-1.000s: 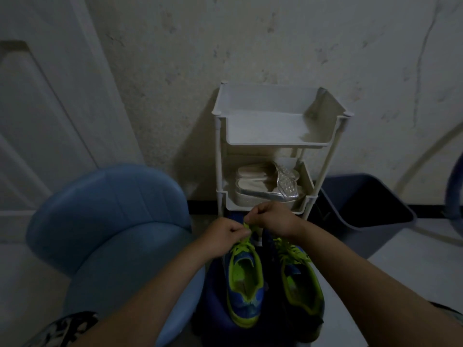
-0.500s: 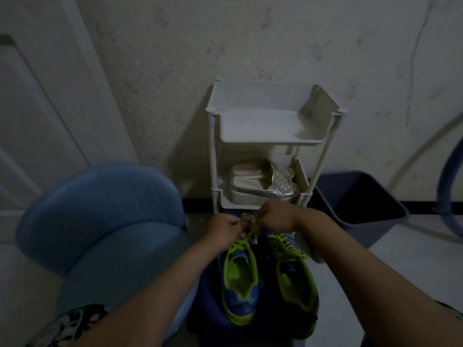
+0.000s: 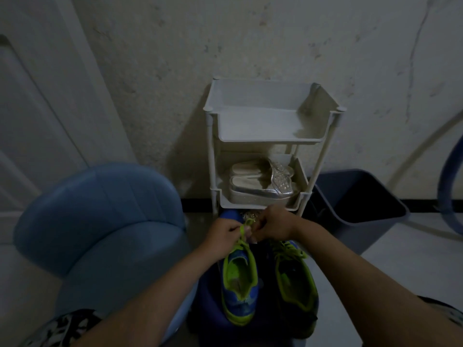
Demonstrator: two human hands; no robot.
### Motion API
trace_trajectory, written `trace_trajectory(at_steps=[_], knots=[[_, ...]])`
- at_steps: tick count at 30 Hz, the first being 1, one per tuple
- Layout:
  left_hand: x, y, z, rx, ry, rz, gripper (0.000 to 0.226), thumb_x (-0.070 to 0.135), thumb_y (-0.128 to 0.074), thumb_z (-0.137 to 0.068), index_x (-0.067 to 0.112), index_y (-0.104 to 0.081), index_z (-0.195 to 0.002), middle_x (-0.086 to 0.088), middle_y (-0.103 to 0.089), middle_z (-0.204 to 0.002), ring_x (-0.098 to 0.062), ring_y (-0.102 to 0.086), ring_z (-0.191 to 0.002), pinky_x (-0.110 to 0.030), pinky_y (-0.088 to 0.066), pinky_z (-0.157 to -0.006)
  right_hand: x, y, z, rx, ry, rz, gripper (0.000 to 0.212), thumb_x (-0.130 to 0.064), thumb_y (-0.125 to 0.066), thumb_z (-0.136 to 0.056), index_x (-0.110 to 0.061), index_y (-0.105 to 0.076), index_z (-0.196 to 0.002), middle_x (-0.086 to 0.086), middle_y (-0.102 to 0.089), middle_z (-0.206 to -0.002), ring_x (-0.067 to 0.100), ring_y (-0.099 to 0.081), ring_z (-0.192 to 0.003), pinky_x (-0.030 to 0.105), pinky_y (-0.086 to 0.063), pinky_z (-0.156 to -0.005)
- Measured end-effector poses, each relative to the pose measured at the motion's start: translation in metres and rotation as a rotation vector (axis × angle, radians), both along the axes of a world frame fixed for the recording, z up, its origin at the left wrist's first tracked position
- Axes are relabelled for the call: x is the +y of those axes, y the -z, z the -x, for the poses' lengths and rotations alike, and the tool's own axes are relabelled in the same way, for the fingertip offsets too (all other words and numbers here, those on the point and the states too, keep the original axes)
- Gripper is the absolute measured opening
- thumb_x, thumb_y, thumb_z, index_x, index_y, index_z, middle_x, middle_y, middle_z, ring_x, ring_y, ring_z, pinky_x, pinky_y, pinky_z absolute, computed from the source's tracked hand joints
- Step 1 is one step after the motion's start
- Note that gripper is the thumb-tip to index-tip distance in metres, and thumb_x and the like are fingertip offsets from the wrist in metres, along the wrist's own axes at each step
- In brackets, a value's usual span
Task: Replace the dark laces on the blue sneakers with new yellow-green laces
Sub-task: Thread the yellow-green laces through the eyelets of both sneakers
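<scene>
Two blue sneakers with yellow-green lining stand side by side on a dark blue stool (image 3: 210, 296) in front of me. The left sneaker (image 3: 239, 284) carries a yellow-green lace (image 3: 241, 232) that rises from its top eyelets. My left hand (image 3: 224, 234) and my right hand (image 3: 273, 225) meet above the shoe's toe end, each pinching the lace with curled fingers. The right sneaker (image 3: 295, 281) shows yellow-green lacing near its front, and my right forearm crosses over it.
A white tiered rack (image 3: 265, 126) stands against the wall behind the hands, with silver sandals (image 3: 260, 184) on its lower shelf. A light blue padded chair (image 3: 100, 221) is at the left. A dark bin (image 3: 358, 196) sits at the right. A door is at far left.
Both hands have stayed together on the lace above the left sneaker and pulled it slightly up and away from me. The view has shifted a little.
</scene>
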State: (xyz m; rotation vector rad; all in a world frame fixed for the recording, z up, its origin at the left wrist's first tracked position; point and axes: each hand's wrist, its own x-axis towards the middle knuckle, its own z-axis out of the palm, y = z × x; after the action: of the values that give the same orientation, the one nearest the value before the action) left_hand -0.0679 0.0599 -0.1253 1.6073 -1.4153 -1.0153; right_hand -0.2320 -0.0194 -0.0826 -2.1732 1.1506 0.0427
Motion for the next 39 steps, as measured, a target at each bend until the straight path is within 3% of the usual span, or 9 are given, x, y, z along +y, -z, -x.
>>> trace_trajectory(at_steps=[4,8,12,16,20,26,29,33,39], knots=[[-0.004,-0.002,-0.007,-0.097,-0.070,-0.054,0.038,0.022,-0.064,-0.093,0.017,-0.061,-0.056,0.011,-0.046,-0.045,0.003,-0.038,-0.043,-0.018,-0.030,-0.046,0.003,-0.002,-0.007,-0.043,-0.002,-0.014,0.008,-0.029,-0.084,-0.072,-0.025,-0.078,-0.075,-0.010,-0.073,-0.077,-0.003,-0.062,-0.069,0.015,-0.046,-0.063],[-0.007,-0.013,-0.014,-0.138,-0.043,-0.143,0.031,0.019,-0.064,-0.092,0.014,-0.062,-0.062,0.006,-0.048,-0.050,-0.003,-0.042,-0.048,-0.021,-0.033,-0.050,0.006,-0.003,-0.010,-0.079,0.002,-0.046,0.009,-0.033,-0.078,-0.073,-0.027,-0.074,-0.067,-0.004,-0.074,-0.077,0.006,-0.067,-0.075,0.022,-0.052,-0.067],[-0.001,-0.032,-0.025,-0.113,0.094,-0.358,0.027,0.018,-0.055,-0.096,0.018,-0.052,-0.069,0.000,-0.045,-0.060,-0.012,-0.042,-0.053,-0.023,-0.032,-0.050,0.011,-0.001,-0.013,-0.188,0.084,-0.068,0.021,-0.036,-0.078,-0.074,-0.027,-0.072,-0.092,-0.009,-0.072,-0.089,0.005,-0.066,-0.079,0.021,-0.052,-0.072],[0.005,-0.043,-0.032,0.171,0.075,-0.586,0.017,0.015,-0.050,-0.091,0.019,-0.047,-0.076,0.003,-0.041,-0.061,-0.007,-0.026,-0.044,-0.019,-0.013,-0.042,0.017,0.001,-0.018,-0.300,0.071,-0.078,0.034,-0.037,-0.083,-0.070,-0.032,-0.063,-0.098,-0.013,-0.063,-0.095,0.001,-0.057,-0.077,0.023,-0.048,-0.074],[0.007,-0.039,-0.032,0.372,0.016,-0.668,0.015,0.020,-0.049,-0.089,0.019,-0.046,-0.074,0.003,-0.043,-0.065,-0.007,-0.025,-0.047,-0.016,-0.010,-0.039,0.022,-0.006,-0.020,-0.398,0.043,-0.087,0.043,-0.030,-0.088,-0.067,-0.033,-0.062,-0.101,-0.014,-0.061,-0.101,-0.005,-0.056,-0.073,0.016,-0.046,-0.068],[0.010,-0.037,-0.032,0.548,-0.040,-0.690,0.018,0.020,-0.047,-0.087,0.019,-0.047,-0.070,0.005,-0.035,-0.057,-0.006,-0.022,-0.042,-0.015,-0.010,-0.036,0.027,-0.008,-0.024,-0.464,0.058,-0.091,0.022,-0.017,-0.088,-0.070,-0.020,-0.075,-0.088,-0.009,-0.067,-0.075,-0.004,-0.057,-0.059,0.015,-0.045,-0.057],[0.008,-0.039,-0.032,0.641,-0.039,-0.665,0.018,0.028,-0.048,-0.088,0.018,-0.051,-0.073,0.004,-0.035,-0.058,-0.006,-0.022,-0.040,-0.015,-0.011,-0.035,0.024,-0.004,-0.025,-0.502,0.101,-0.050,0.014,-0.016,-0.087,-0.072,-0.024,-0.075,-0.073,0.000,-0.074,-0.082,0.003,-0.064,-0.066,0.017,-0.049,-0.060],[0.007,-0.037,-0.031,0.571,-0.080,-0.647,0.032,0.049,-0.053,-0.093,0.023,-0.058,-0.075,0.008,-0.042,-0.055,-0.004,-0.019,-0.041,-0.014,-0.009,-0.034,0.024,-0.002,-0.027,-0.443,0.062,0.083,0.020,-0.022,-0.088,-0.071,-0.034,-0.071,-0.069,-0.006,-0.071,-0.078,0.006,-0.065,-0.070,0.024,-0.053,-0.066],[0.010,-0.027,-0.028,0.317,-0.287,-0.573,0.026,0.033,-0.060,-0.093,0.020,-0.055,-0.071,0.003,-0.048,-0.059,-0.004,-0.029,-0.036,-0.014,-0.016,-0.034,0.023,0.003,-0.022,-0.206,-0.042,0.169,0.009,-0.027,-0.078,-0.081,-0.026,-0.070,-0.077,-0.012,-0.062,-0.081,0.001,-0.059,-0.075,0.015,-0.045,-0.067]])
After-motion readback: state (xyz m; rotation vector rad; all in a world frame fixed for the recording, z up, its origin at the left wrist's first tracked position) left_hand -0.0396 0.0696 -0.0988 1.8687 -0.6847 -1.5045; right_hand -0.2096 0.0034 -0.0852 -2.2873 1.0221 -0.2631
